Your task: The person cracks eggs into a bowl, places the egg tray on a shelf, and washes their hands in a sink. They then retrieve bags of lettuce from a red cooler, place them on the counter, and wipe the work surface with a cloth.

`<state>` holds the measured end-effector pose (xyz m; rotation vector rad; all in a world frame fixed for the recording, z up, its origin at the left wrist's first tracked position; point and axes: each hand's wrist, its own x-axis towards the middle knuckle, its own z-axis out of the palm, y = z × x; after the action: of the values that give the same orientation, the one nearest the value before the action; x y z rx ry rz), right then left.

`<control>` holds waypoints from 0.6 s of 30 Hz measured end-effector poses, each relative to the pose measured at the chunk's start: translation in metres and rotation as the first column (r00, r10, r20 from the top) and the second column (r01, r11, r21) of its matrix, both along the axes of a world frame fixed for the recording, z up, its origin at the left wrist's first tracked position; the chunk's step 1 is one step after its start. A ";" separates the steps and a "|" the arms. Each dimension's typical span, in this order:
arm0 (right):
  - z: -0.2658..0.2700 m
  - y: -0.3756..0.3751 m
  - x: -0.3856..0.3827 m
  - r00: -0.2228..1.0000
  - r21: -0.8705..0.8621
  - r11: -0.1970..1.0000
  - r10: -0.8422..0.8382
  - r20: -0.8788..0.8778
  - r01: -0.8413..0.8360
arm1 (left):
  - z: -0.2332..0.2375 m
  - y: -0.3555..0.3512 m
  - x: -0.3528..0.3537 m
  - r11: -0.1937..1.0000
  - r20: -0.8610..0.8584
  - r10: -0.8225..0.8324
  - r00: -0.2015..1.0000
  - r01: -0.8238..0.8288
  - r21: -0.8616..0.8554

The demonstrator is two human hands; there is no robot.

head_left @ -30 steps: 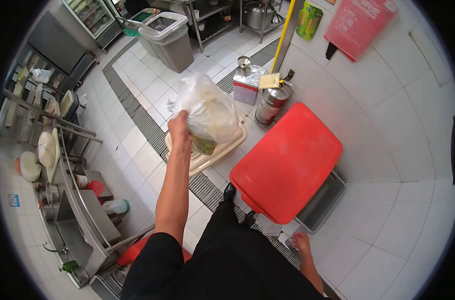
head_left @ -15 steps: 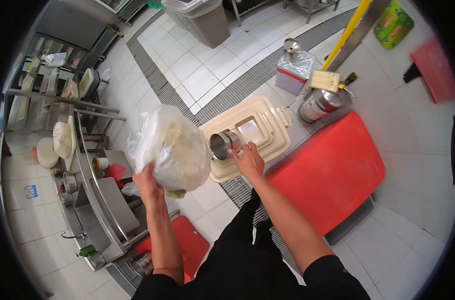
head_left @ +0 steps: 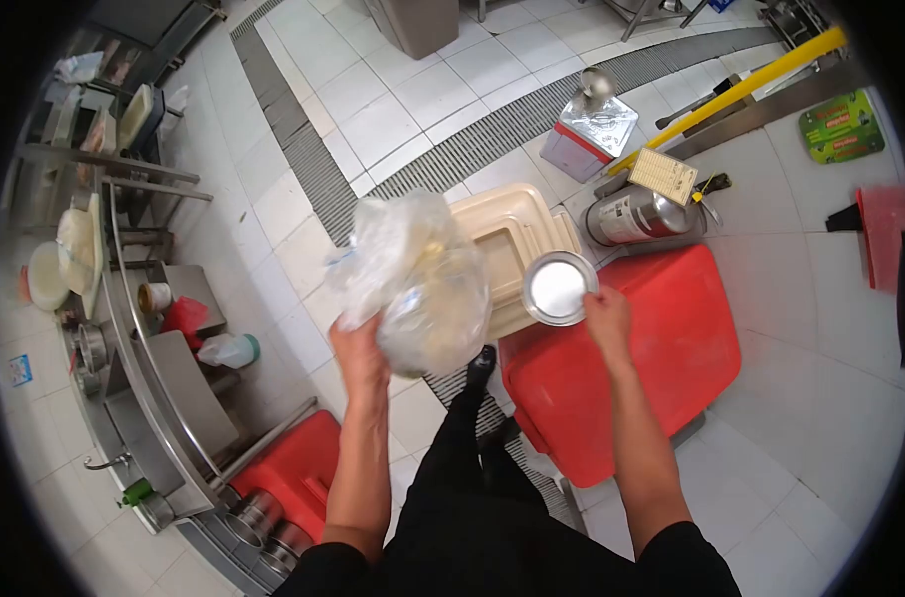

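Observation:
My left hand (head_left: 360, 350) is closed on a bulky clear plastic bag (head_left: 427, 298), held up in front of me. Pale yellowish contents show faintly through the plastic. In my right hand (head_left: 608, 316) is a round stainless steel container (head_left: 559, 289), gripped at its right edge, with a bright circular face towards me. Behind both lies a beige plastic lid (head_left: 472, 204), partly covered by the bag. The steel container overlaps the lid's right edge and the corner of a large red lid (head_left: 661, 368).
A fire extinguisher (head_left: 636, 217) stands beside the wall, near a box with a metal funnel (head_left: 599, 85) on it. To the left is a steel sink counter (head_left: 189, 373) with pots. A floor drain grate (head_left: 452, 154) crosses the tiles, and a grey bin (head_left: 414, 25) stands farther off.
The steel container has been lifted off the beige lid and moved right in my right hand, turning its round face to me. The bag has shifted right in view. My view has turned slightly.

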<state>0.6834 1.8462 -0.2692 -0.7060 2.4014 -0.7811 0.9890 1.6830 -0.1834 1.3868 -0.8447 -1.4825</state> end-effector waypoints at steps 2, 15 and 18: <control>0.004 0.029 -0.021 0.999 -0.002 0.999 -0.038 -0.037 0.038 | -0.062 -0.002 -0.020 0.993 0.173 -0.108 0.979 0.099 0.059; 0.060 -0.010 0.031 0.999 -0.105 0.994 -0.011 0.036 0.015 | -0.097 0.007 -0.022 0.847 0.596 -0.509 0.621 0.487 0.215; 0.068 -0.054 0.045 0.996 -0.073 0.993 0.094 0.004 -0.094 | -0.055 0.006 -0.023 0.916 0.663 -0.272 0.698 0.399 -0.044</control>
<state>0.7287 1.7919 -0.2017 -0.8371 2.3240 -0.8341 0.9661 1.6888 -0.2388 1.6862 -1.7175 -1.1199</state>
